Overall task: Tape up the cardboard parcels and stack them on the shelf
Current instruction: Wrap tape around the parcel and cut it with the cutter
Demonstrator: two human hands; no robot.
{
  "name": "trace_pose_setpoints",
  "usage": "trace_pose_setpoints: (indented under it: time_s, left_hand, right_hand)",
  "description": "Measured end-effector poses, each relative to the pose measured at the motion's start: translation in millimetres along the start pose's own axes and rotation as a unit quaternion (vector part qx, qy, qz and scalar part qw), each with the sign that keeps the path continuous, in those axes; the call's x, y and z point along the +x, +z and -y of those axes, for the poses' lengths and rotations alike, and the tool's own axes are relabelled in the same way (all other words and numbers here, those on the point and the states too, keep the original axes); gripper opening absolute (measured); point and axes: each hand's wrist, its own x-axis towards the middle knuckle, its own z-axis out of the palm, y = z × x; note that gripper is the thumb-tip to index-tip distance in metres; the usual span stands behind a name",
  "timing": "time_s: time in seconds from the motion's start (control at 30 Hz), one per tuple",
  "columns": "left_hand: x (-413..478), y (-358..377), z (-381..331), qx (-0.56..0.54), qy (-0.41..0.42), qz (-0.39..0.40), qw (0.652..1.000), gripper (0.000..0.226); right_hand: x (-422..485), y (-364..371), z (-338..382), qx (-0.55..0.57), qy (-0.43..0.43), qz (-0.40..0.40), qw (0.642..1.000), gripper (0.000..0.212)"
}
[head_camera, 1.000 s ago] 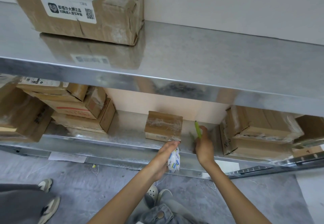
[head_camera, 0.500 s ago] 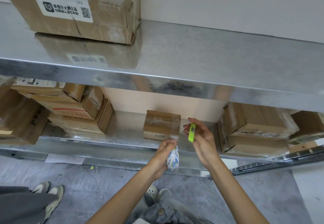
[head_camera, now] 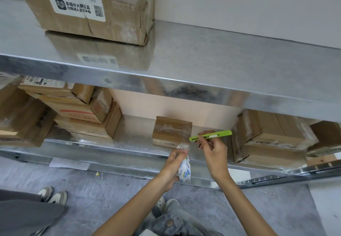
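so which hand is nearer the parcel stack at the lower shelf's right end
Right. The right hand, holding the cutter, is just left of the stack; the left hand, gripping tape, sits further left.

The worker wore faded blue-grey denim jeans fastened with a round metal button and pale, perforated clogs, both forearms bare from the wrists to the frame's lower edge.

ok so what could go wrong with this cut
The green cutter in the right hand points at the tape strip just above the left hand; a slip could nick its fingers.
The strip joins the small parcel to the tape roll, so a tug might drag the parcel toward the shelf edge.
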Motion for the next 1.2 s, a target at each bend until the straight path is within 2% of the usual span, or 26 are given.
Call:
trace_pose_setpoints:
  time_s: [0.17, 0.33, 0.63, 0.83, 0.97, 1.07, 1.13, 1.2]
  left_hand:
    - [-1, 3, 1, -0.005, 0.012, -0.009, 1.000, 0.016]
    - [-1, 5, 3, -0.008, 0.025, -0.034, 0.999, 0.022]
    - [-5, 10, 2, -0.030, 0.042, -0.052, 0.997, 0.025]
    - [-6, 11, 0, -0.041, 0.043, -0.048, 0.997, 0.027]
    - [-6, 12, -2, -0.039, 0.045, -0.051, 0.997, 0.025]
    - [-6, 12, -2, -0.037, 0.042, -0.051, 0.997, 0.027]
    - [-7, 11, -3, -0.033, 0.042, -0.051, 0.997, 0.028]
    - [-8, 11, -4, -0.031, 0.043, -0.049, 0.997, 0.027]
  right_hand:
    - [-6, 0, -5, -0.023, -0.013, 0.053, 0.998, 0.030]
    - [-7, 3, -10, -0.056, -0.032, 0.071, 0.995, 0.020]
    - [-5, 4, -13, -0.096, -0.046, 0.109, 0.988, 0.016]
    - [0, 2, -23, -0.182, -0.094, 0.154, 0.967, 0.009]
    - [-1, -10, -27, -0.198, -0.065, 0.102, 0.973, 0.011]
    - [4, -10, -21, -0.227, -0.095, 0.076, 0.966, 0.010]
    - [12, -3, -16, -0.242, -0.124, 0.106, 0.956, 0.010]
    - [21, 7, -16, -0.264, -0.152, 0.156, 0.939, 0.022]
